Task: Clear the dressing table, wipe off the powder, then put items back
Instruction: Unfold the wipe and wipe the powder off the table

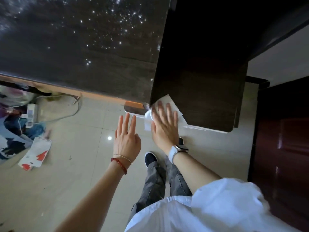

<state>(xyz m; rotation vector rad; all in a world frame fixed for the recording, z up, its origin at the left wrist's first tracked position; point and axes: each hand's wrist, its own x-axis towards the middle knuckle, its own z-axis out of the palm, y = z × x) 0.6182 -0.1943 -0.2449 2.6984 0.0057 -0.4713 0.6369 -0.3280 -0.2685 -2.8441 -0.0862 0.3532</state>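
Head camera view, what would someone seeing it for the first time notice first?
Most striking is the right hand, fingers flat, pressing a white tissue onto the near corner of the dark dressing table. Just left of it, the left hand hovers open above the tiled floor, holding nothing. White powder specks scatter across the dark surface at upper left.

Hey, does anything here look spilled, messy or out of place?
Yes. White powder specks are scattered across the dark table top, thickest toward its far right part. The right hand presses a white wipe at the near corner, away from them. On the floor at left lies a red-and-white packet.
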